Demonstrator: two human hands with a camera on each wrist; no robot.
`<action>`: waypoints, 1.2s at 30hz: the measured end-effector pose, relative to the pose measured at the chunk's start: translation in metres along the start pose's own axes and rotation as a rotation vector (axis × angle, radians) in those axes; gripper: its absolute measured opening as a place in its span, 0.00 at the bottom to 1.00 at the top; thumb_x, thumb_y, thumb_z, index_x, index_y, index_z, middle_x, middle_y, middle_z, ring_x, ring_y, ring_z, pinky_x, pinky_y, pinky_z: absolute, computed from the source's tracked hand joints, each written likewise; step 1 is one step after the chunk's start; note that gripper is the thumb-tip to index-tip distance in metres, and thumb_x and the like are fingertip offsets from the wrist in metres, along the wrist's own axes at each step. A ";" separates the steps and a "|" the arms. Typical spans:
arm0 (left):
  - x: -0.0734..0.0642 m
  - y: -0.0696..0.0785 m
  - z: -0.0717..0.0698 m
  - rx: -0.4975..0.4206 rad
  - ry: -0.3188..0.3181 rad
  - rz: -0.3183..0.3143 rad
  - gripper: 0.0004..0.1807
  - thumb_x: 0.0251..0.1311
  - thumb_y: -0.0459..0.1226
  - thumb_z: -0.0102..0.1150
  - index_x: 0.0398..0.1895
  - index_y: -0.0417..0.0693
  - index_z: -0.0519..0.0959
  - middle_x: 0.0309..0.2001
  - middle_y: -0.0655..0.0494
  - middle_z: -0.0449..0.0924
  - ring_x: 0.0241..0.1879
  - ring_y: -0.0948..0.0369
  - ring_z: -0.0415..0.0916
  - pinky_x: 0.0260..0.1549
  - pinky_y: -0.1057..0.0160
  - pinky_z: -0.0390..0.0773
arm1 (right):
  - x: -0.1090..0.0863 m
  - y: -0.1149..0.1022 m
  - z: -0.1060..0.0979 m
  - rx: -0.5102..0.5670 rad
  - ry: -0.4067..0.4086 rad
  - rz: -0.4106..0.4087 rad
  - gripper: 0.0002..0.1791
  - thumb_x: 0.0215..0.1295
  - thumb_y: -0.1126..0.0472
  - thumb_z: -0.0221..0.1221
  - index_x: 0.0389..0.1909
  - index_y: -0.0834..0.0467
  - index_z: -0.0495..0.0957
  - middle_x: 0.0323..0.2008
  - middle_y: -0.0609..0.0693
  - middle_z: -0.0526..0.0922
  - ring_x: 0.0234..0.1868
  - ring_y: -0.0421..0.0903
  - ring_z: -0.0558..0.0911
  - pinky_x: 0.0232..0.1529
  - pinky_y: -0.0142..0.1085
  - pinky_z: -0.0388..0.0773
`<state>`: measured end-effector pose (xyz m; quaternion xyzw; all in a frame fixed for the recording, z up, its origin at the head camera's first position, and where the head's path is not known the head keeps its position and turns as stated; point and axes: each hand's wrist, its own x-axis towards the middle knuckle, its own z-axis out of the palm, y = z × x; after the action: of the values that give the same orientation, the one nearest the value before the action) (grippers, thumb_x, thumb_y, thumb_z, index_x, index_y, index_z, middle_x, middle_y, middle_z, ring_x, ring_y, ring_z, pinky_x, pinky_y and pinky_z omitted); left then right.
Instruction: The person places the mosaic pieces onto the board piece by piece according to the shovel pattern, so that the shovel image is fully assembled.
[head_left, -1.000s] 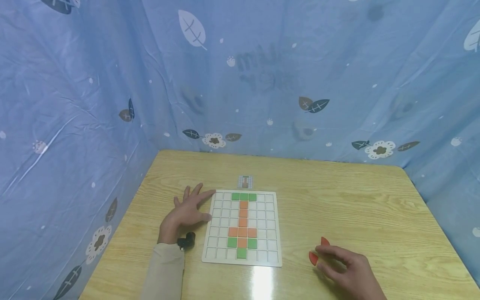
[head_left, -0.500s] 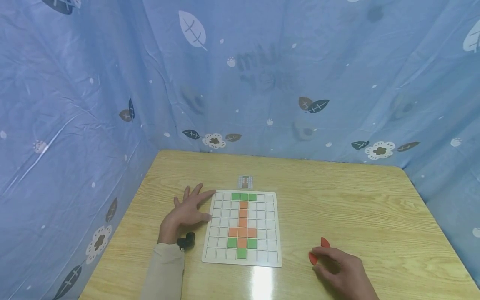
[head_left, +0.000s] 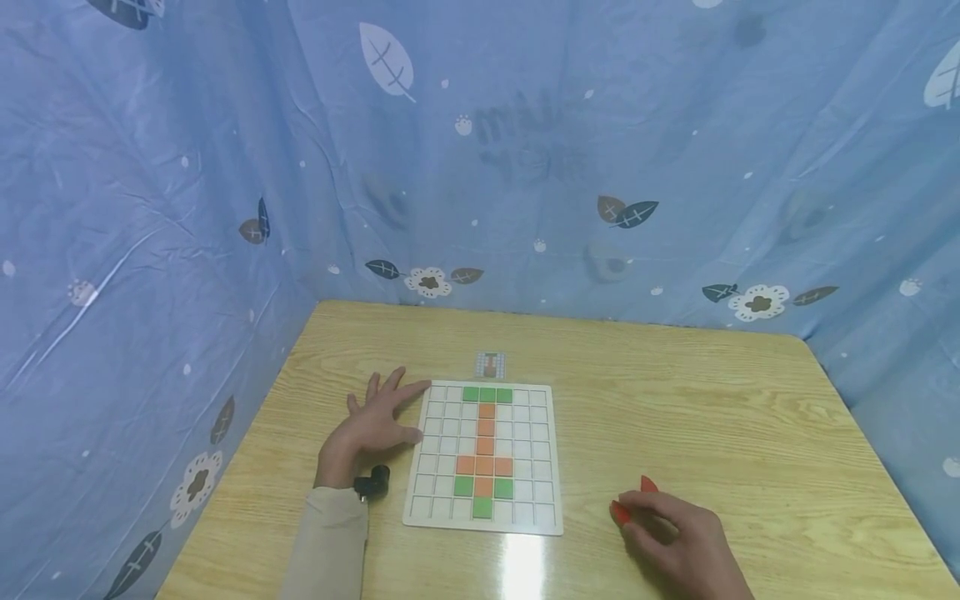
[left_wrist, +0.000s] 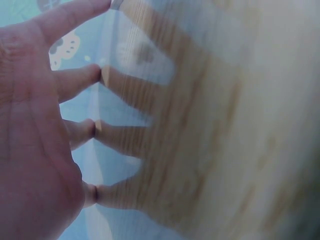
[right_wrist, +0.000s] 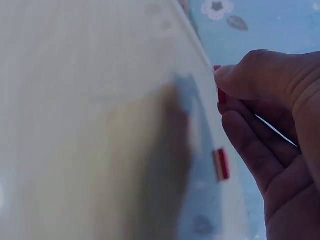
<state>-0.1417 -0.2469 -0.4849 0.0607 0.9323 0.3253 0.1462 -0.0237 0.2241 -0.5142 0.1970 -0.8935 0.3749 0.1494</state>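
My right hand [head_left: 678,537] pinches a small flat red piece [head_left: 620,512] between thumb and fingertips, low over the table to the right of the board. In the right wrist view the thumb covers part of this red piece [right_wrist: 220,92]. A second red piece with a curved edge [head_left: 648,484] lies just behind the fingers. My left hand [head_left: 372,423] rests with spread fingers at the left edge of a white grid board [head_left: 536,467], index fingertip at its far corner and thumb at its side. Orange tiles [head_left: 485,447] and green tiles [head_left: 487,395] fill some of the squares.
A small printed card [head_left: 491,365] with a grid pattern lies behind the board. The wooden table [head_left: 675,400] reaches back to a blue patterned curtain [head_left: 525,167], which also hangs at both sides. A black device [head_left: 372,483] sits at the left wrist.
My right hand has shifted slightly left, carrying the pinched red piece away from the other one, which stays in place. The left hand and the board have not moved.
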 end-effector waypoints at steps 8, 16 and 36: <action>0.000 -0.001 0.000 -0.001 -0.005 0.006 0.49 0.59 0.40 0.76 0.85 0.60 0.67 0.90 0.36 0.39 0.86 0.25 0.23 0.71 0.12 0.22 | 0.026 -0.016 0.014 0.108 -0.030 -0.118 0.30 0.47 0.77 0.79 0.48 0.47 0.91 0.43 0.38 0.94 0.43 0.35 0.92 0.60 0.15 0.75; 0.000 -0.002 0.001 -0.004 -0.004 0.004 0.48 0.60 0.39 0.75 0.85 0.61 0.67 0.90 0.37 0.39 0.86 0.26 0.22 0.72 0.13 0.21 | 0.056 -0.040 0.036 0.219 -0.102 -0.140 0.26 0.55 0.76 0.76 0.51 0.46 0.91 0.46 0.37 0.94 0.46 0.39 0.93 0.56 0.20 0.81; 0.001 -0.003 0.001 0.009 0.002 -0.012 0.50 0.58 0.37 0.75 0.85 0.64 0.67 0.91 0.40 0.39 0.87 0.28 0.22 0.71 0.13 0.21 | 0.092 -0.078 0.091 0.409 -0.234 -0.285 0.20 0.61 0.76 0.72 0.50 0.53 0.91 0.45 0.44 0.95 0.44 0.41 0.93 0.48 0.42 0.91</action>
<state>-0.1421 -0.2487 -0.4881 0.0554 0.9343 0.3201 0.1470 -0.0793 0.0855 -0.4902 0.3890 -0.7737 0.4972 0.0536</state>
